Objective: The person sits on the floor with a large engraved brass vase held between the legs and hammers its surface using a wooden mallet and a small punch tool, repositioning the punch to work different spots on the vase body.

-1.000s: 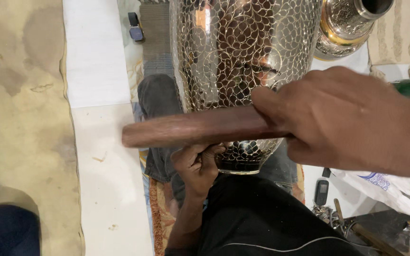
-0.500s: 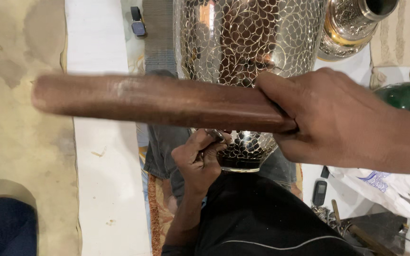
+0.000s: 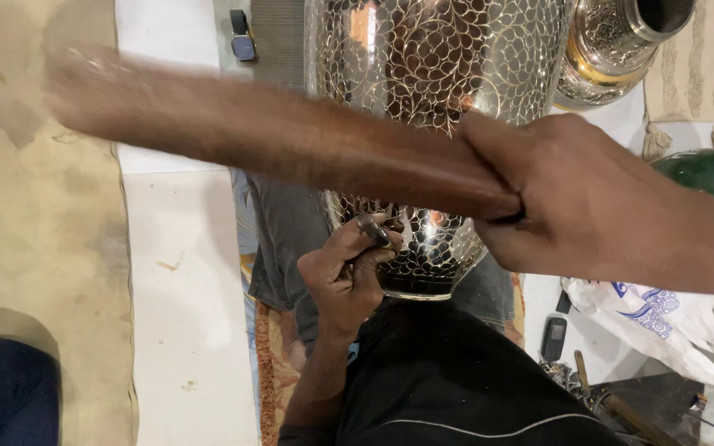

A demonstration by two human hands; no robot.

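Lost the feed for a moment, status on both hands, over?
Right hand gripping wooden stick, raised and motion-blurred. Left hand pinching small tool against engraved metal vase. Nothing between stick and vase.

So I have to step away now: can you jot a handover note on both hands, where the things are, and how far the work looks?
Right hand: gripping one end of a wooden stick, raised across the view, blurred.
Left hand: holding a small metal tool against the lower part of the large engraved metal vase, which lies across the lap.
Done: scale-like pattern covers the visible vase surface.
Left: cannot tell from this view.
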